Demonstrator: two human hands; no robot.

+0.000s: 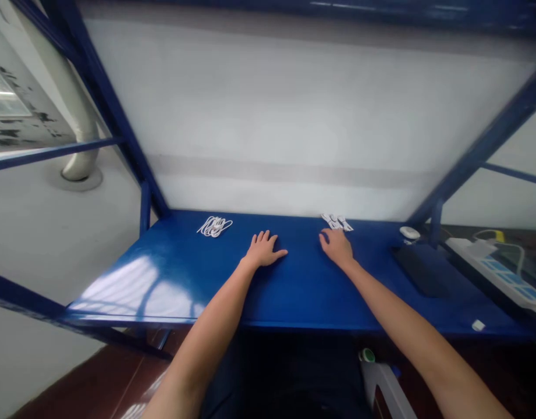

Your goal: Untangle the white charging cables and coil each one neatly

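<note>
Blue-painted steel bench top (171, 262) backed by a white panel (294, 116), observed from the head view. Left hand (263, 250) rests palm-down on the bench, fingers loosely spread, holding nothing. Coiled white cable (214, 227) lies bundled near the rear edge, up and to the left of that hand and not touching it. Right hand (336, 247) is also palm-down, open and empty. Its fingertips (325, 234) sit at a cluster of flat white pieces (336, 222), too small to identify; contact cannot be confirmed. Farther right lie a round white object (410, 233) and a black pad (418, 270), with a power strip (490, 270) beyond the bench. Progress as shown: cable still coiled, white pieces still clustered, neither picked up.
</note>
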